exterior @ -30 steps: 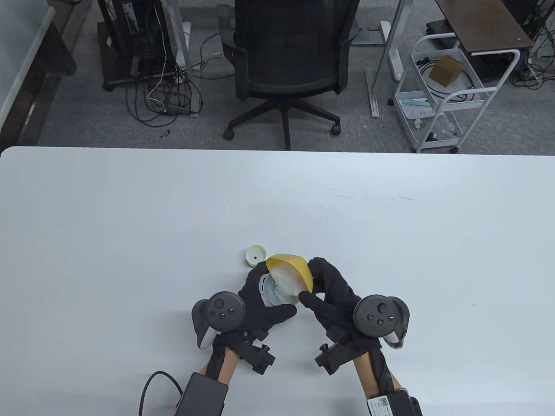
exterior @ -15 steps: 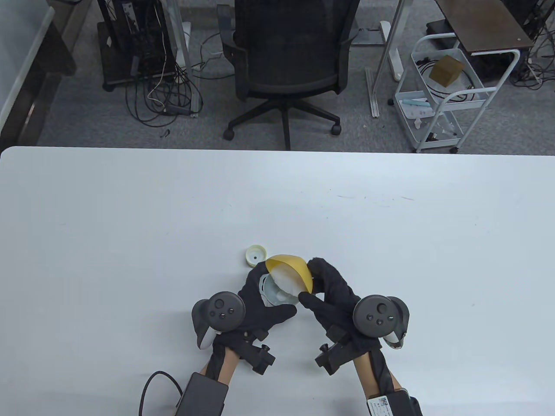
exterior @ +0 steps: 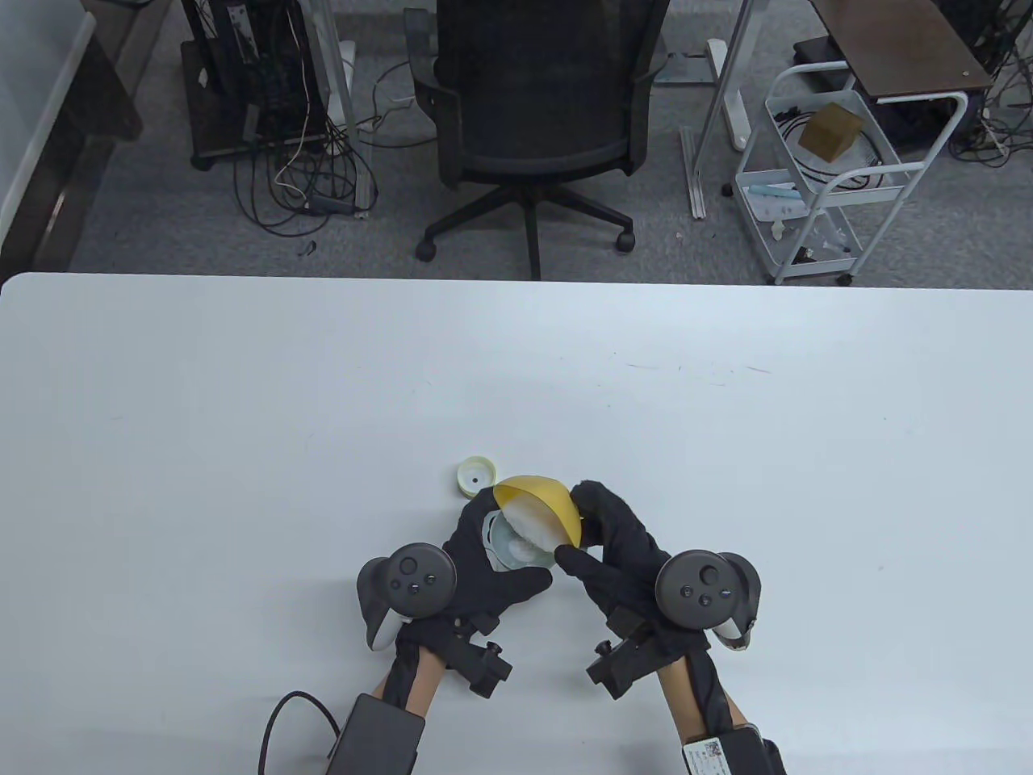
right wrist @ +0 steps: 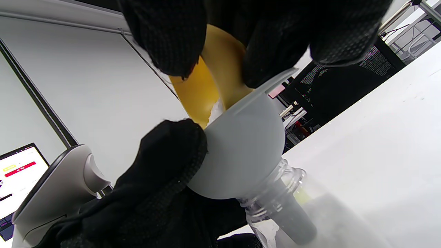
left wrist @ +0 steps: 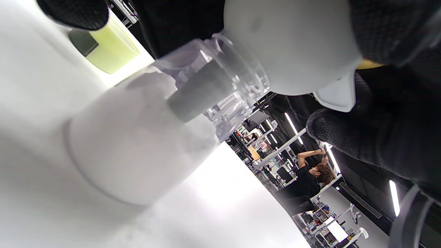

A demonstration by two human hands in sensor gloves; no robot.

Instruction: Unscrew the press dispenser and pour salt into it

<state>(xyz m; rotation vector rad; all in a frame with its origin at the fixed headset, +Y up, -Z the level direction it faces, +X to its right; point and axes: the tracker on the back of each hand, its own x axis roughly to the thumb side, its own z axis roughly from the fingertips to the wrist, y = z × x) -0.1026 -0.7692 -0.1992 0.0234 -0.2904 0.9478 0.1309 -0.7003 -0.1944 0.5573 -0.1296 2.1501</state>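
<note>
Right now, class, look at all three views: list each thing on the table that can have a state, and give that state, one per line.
Bottle: upright, uncapped, partly filled with salt.
Funnel: seated in the bottle's neck, salt inside.
Yellow bowl: tilted over the funnel, salt at its lip.
Cap: off, lying on the table beside the bottle.
Left hand: steadies the funnel.
Right hand: grips the bowl.

No words or numbers clear enough to read. A small white label (exterior: 712, 751) with tiny black marks on the right wrist strap, too small to make out. A screen (right wrist: 19, 168) at the left edge of the right wrist view with a red bar and a yellow spot, the writing too blurry.
</note>
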